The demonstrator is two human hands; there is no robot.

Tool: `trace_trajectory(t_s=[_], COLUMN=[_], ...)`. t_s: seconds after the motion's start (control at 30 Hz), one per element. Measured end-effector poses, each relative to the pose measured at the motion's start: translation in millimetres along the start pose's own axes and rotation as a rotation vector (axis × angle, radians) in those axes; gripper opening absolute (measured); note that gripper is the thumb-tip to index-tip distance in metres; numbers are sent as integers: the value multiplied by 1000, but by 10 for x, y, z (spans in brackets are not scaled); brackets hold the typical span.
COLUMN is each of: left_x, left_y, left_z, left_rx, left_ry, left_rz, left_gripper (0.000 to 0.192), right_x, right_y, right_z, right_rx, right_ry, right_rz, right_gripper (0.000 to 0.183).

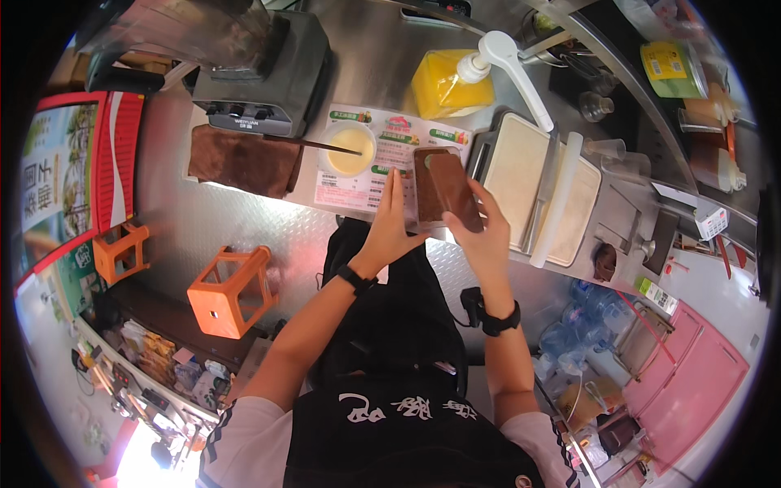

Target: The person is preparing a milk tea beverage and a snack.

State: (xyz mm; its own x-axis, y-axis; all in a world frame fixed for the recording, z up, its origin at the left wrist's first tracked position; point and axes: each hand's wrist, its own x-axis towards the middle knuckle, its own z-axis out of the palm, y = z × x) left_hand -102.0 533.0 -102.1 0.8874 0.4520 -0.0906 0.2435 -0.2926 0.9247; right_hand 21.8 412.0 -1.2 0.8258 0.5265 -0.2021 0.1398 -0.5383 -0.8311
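On the steel counter, my right hand (482,222) grips a flat brown rectangular object (453,190), tilted over a clear rectangular container (422,207) with dark brown content. The fingers of my left hand (393,216) are straight, thumb apart, and nothing is in them; it hovers by the counter's front edge, left of the container. A white cup (331,169) of pale yellow liquid stands on a printed menu sheet (341,194), with a thin dark stick (317,144) across it. Whether the brown object is a lid or a block, I cannot tell.
Left of the menu are a blender (268,79) and a folded brown cloth (241,161). Behind stands a yellow pump bottle (448,85). Cutting boards (512,177), a knife (537,207) and a white rolling pin (558,198) lie to the right. An orange stool (223,305) is on the floor.
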Motion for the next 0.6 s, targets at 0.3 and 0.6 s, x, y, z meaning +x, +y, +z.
trace_trajectory(t_s=[0.3,0.6], left_x=[-428,-484], left_y=[634,712], left_z=[-474,-535], left_rx=[-689,-1161], left_ry=[-238,-85], left_rz=[-252,-627], left_gripper=[93,70], right_x=[-466,-494], right_y=[-55,-267], right_z=[-267,47], right_rx=[629,157], right_ry=[-244,-354], right_rz=[196,-5], right_gripper=[66,59])
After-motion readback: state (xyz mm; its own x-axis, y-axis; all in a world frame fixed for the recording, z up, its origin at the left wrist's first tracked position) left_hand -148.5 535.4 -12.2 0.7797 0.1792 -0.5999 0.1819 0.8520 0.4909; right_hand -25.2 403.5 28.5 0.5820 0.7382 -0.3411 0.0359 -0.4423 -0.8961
